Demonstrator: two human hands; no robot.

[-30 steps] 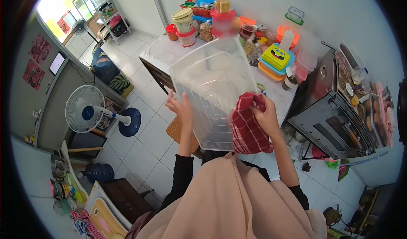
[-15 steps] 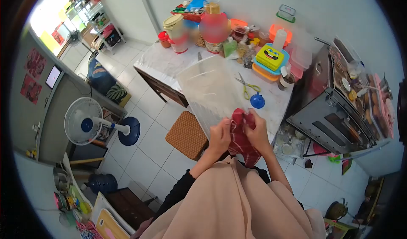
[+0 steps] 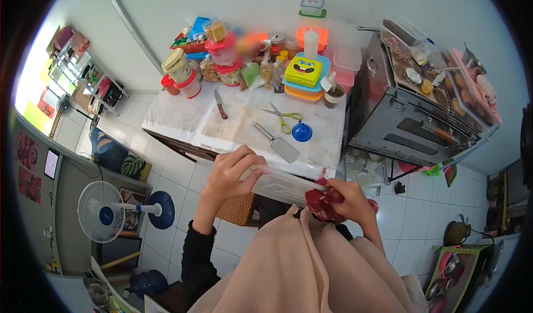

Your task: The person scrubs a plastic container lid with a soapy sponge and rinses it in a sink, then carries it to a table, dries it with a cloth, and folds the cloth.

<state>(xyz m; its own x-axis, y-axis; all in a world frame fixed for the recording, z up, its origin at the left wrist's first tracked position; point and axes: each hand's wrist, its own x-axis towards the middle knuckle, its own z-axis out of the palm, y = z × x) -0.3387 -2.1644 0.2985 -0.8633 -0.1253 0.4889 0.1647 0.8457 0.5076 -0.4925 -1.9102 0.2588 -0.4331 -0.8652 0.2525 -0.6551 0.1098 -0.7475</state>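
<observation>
A translucent rectangular plastic container (image 3: 283,186) is held up at the table's near edge, in front of my body. My left hand (image 3: 234,171) pinches its left end between thumb and fingers. At the opposite end, my right hand (image 3: 351,201) is closed around a bunched dark red checked cloth (image 3: 322,203), which presses against the container. Beyond the container, a flat metal grater (image 3: 284,149) lies on the table. Yellow-green-handled scissors (image 3: 284,117), a blue funnel (image 3: 301,131) and a knife with a brown handle (image 3: 221,108) lie farther back.
Along the wall, the white-topped table (image 3: 186,125) carries tubs, bags and a yellow cartoon-face box (image 3: 303,71). A metal oven (image 3: 413,113) stands right. A woven stool (image 3: 236,208) is below the table's near edge, and a white fan (image 3: 101,212) stands left.
My left hand has let go of the cloth, moved left and taken the container's end. The container is off the table, tilted near my body, uncovering the grater. My right hand keeps the cloth.
</observation>
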